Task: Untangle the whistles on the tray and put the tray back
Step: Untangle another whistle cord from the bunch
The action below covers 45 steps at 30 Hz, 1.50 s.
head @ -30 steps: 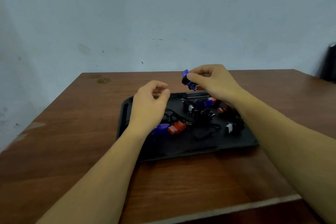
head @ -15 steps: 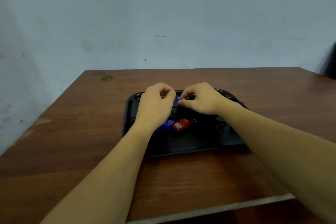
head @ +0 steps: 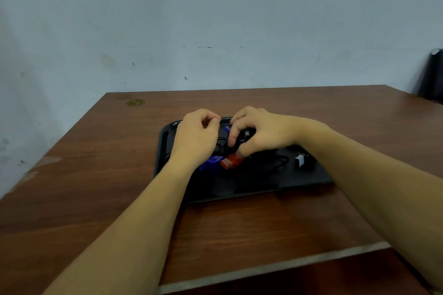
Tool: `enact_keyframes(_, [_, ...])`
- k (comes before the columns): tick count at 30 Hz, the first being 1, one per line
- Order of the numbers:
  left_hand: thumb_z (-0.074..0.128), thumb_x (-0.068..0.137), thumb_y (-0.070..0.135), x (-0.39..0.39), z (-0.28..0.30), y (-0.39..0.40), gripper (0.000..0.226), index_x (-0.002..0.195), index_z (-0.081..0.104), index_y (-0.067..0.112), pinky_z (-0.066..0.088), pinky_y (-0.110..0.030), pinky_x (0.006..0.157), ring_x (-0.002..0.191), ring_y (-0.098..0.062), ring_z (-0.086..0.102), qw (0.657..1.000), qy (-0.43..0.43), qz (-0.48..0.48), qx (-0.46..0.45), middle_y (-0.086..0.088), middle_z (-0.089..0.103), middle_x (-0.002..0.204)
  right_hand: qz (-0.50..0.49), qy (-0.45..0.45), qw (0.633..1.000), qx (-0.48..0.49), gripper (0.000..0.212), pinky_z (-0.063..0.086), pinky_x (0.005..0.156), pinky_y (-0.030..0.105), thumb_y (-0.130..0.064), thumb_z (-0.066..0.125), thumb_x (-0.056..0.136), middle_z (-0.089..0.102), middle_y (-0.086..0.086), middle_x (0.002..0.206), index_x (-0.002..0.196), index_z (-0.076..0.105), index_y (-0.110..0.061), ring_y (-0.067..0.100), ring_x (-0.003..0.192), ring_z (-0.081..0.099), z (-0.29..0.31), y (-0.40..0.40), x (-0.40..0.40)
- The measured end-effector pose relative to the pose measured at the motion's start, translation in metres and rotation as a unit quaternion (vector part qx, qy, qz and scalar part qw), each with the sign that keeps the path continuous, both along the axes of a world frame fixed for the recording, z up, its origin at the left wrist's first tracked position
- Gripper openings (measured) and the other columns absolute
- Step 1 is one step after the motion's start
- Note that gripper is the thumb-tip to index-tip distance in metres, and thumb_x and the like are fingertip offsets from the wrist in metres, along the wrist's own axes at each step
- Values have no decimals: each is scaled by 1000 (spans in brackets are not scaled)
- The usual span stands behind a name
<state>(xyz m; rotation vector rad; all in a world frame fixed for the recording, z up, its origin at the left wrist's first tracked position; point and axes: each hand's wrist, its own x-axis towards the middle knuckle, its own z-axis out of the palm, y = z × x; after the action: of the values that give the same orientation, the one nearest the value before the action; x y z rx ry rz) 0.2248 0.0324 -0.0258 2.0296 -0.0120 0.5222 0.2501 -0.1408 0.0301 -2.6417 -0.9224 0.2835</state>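
Hands have dropped from above the tray [head: 309,181] into the whistles [head: 231,161] lying on it. Right hand [head: 261,133] fingers pinch a dark whistle; left hand [head: 197,139] fingers curl, contents hidden. Untangling remains unfinished.

Right hand [head: 261,134]: lowered from above the tray [head: 259,189] onto the whistles. Now beside left hand [head: 195,141]. Blue whistle [head: 227,128]: brought down with it.

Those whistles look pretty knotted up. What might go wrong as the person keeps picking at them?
Both hands, left and right, work in the same tangle, so a pull may tighten the black cords rather than free them. The orange whistle and purple whistle lie close by and may get dragged along. A hard tug might shift the tray.
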Motion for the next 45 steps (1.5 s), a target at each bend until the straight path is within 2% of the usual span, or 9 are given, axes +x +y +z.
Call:
enact_keyframes(4, [53, 100, 20, -4, 3, -1, 21, 100, 74, 19, 46, -18, 69, 84, -4, 60, 1000, 10, -4, -4, 9, 69, 91, -1, -39, 993, -113, 25, 29, 112, 48, -49, 80, 78, 35, -8, 141, 96, 64, -44, 23, 136, 22, -14, 0, 2])
enact_keyframes(10, [52, 101, 40, -13, 12, 0, 37, 79, 71, 16, 48, -33, 69, 70, -18, 61, 998, -32, -37, -42, -2, 69, 74, -20, -103, 991, 78, 21, 42, 102, 38, -36, 77, 85, 65, -9, 113, 98, 62, -31, 13, 115, 52, 5, -2, -2])
enact_keyframes(17, [57, 99, 42, -17, 16, -3, 33, 76, 65, 19, 40, -23, 53, 50, -8, 48, 988, -21, -130, -76, 5, 59, 57, 3, -137, 981, 139, 22, 53, 78, 27, -19, 77, 80, 69, -8, 90, 95, 63, -27, 6, 84, 65, 26, -1, 0])
enact_keyframes(23, [60, 98, 33, -16, 18, -3, 33, 74, 64, 11, 34, -24, 45, 51, -13, 44, 952, 8, -191, -240, -5, 59, 65, -48, -7, 959, 278, 32, 52, 70, 39, -7, 71, 89, 77, 4, 92, 116, 64, -22, 37, 74, 63, 18, -6, 2])
enact_keyframes(26, [60, 98, 32, -16, 19, -2, 34, 73, 64, 8, 35, -23, 45, 52, -14, 42, 937, 29, -182, -297, -7, 60, 65, -109, 71, 931, 342, 27, 48, 61, 25, -4, 59, 94, 76, 5, 81, 117, 68, -15, 15, 59, 59, 12, -10, 6])
enact_keyframes(33, [58, 99, 28, -16, 21, -3, 28, 108, 66, 2, 45, -20, 51, 58, -10, 52, 880, 59, -178, -437, -5, 70, 78, -98, 3, 970, 222, 33, 38, 54, 16, -38, 51, 104, 65, -5, 57, 95, 76, -19, 5, 49, 48, -6, -13, 5])
enact_keyframes(38, [59, 99, 24, -14, 24, 2, 26, 113, 65, 4, 48, -21, 55, 60, -10, 56, 834, 33, -141, -532, -8, 72, 82, -91, 5, 987, 134, 28, 41, 59, 23, -29, 50, 104, 60, -5, 51, 95, 75, -21, 6, 48, 48, -11, -18, 5])
enact_keyframes(42, [65, 95, 21, -10, 20, 2, 15, 101, 66, 7, 48, -24, 56, 58, -10, 55, 907, -5, -82, -414, -4, 71, 76, -65, 85, 994, -24, 18, 56, 74, 33, -31, 60, 99, 66, -7, 60, 100, 74, -20, 6, 61, 61, 0, -17, -3])
enact_keyframes(45, [69, 93, 18, -11, 18, -1, 14, 101, 66, 7, 47, -27, 56, 57, -11, 54, 929, -15, -85, -360, -3, 68, 74, -89, 69, 992, -60, 45, 55, 83, 31, -46, 71, 89, 71, 1, 104, 122, 65, -15, 21, 97, 68, 9, -17, -5])
